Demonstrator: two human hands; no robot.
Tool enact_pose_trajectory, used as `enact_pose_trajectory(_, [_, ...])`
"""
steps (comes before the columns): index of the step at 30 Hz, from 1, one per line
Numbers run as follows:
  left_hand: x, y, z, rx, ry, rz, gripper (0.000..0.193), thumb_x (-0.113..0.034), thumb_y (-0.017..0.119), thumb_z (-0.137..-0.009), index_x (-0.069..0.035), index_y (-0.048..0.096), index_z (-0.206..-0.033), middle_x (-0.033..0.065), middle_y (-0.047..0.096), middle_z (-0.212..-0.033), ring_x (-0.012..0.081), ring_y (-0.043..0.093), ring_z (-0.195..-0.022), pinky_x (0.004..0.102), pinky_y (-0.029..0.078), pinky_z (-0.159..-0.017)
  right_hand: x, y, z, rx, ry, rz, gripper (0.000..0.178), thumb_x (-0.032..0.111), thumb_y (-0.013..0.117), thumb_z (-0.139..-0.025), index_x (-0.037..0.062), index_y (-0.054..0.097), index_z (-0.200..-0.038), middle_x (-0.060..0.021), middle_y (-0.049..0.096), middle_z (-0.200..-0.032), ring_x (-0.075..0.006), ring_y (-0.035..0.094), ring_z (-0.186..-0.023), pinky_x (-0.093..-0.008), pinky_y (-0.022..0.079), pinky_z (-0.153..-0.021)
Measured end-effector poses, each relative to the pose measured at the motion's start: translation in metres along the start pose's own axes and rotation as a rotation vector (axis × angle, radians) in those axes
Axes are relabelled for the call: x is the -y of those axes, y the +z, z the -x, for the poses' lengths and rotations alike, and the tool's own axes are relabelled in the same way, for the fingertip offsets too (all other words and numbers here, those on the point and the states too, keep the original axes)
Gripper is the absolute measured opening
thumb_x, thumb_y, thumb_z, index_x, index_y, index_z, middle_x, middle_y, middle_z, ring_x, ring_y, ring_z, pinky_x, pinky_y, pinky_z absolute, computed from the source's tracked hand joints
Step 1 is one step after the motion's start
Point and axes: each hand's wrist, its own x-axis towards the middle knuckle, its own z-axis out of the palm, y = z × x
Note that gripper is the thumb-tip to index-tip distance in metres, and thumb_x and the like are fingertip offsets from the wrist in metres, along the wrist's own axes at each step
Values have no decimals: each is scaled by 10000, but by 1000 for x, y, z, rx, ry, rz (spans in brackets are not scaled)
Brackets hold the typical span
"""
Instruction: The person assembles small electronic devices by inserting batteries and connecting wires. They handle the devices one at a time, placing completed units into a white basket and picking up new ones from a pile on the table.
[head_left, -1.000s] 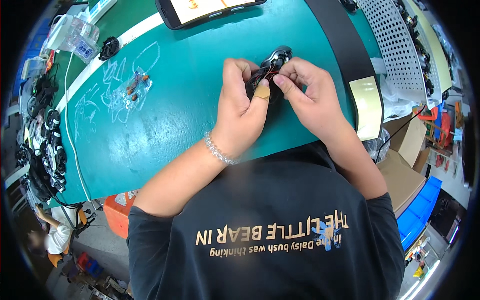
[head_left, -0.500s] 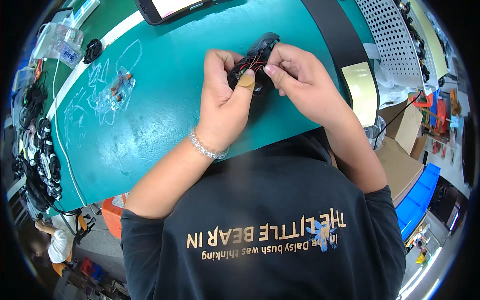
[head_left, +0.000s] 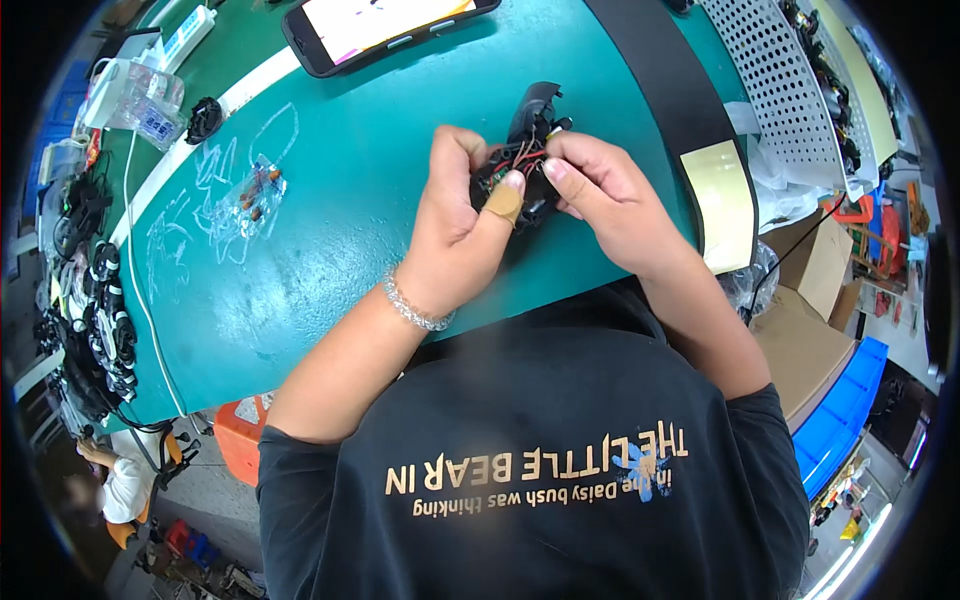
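Observation:
An opened black plastic device housing point(head_left: 490, 205) with red and brown wires point(head_left: 528, 153) inside is held just above the table's near part. A curved black cover piece point(head_left: 536, 108) stands up at its far end, joined by the wires. My left hand point(head_left: 465, 205) grips the housing from the left, its thumb, wrapped in tan tape, pressing on the inside. On the other side, my right hand point(head_left: 605, 195) pinches at the wires with thumb and forefinger. The fingertips hide exactly which wire they hold.
A phone point(head_left: 385, 30) with a lit screen lies at the far edge. Small orange-brown parts in a clear bag point(head_left: 262, 195) rest on the green table point(head_left: 330, 130). A perforated grey basket point(head_left: 775, 85) stands far right; bundled black cables point(head_left: 105, 320) lie left. A person sits at lower left.
The cover piece has swung more upright and farther from the housing. Both hands keep their grip, with the right one still at the wires. The whole view has shifted slightly.

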Motion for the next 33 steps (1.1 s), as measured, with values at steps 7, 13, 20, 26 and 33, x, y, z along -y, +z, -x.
enact_pose_trajectory(7, [-2, -3, 3, 25, 134, -166, 234, -109, 550, -846, -50, 335, -917, 47, 353, -755, 123, 348, -669, 278, 367, -579, -7, 15, 7, -108, -194, -82, 181, 151, 458, -930, 32, 467, -793, 35, 396, -725, -53, 348, -694, -220, 334, -617])
enact_pose_trajectory(13, [1, -1, 1, -59, 157, -150, 234, -108, 547, -849, -52, 332, -924, 26, 344, -770, 108, 340, -675, 268, 364, -587, 1, 13, 2, -156, -156, 67, 159, 139, 483, -914, 5, 514, -833, 1, 445, -706, -68, 392, -679, -237, 361, -613])
enact_pose_trajectory(20, [-2, 5, 3, -172, 123, 52, 223, -36, 498, -868, -66, 284, -925, 15, 320, -788, 73, 316, -673, 223, 328, -571, 8, 21, -8, -383, -478, 408, 115, 72, 626, -791, -9, 568, -848, -73, 561, -703, -139, 542, -614, -259, 432, -561])
enact_pose_trajectory(26, [1, 6, 2, -230, 199, 44, 212, -22, 488, -872, -61, 287, -927, 13, 311, -800, 72, 308, -689, 220, 315, -581, 11, 26, -14, -414, -564, 564, 156, 66, 679, -714, 16, 546, -777, -79, 558, -685, -177, 543, -577, -273, 436, -519])
enact_pose_trajectory(33, [0, 8, 6, -242, 151, 42, 211, -43, 524, -870, -53, 321, -927, 4, 294, -831, 77, 288, -731, 210, 310, -629, 7, 25, -18, -400, -588, 645, 167, 65, 665, -697, 24, 507, -730, -87, 553, -670, -217, 548, -556, -300, 425, -491])
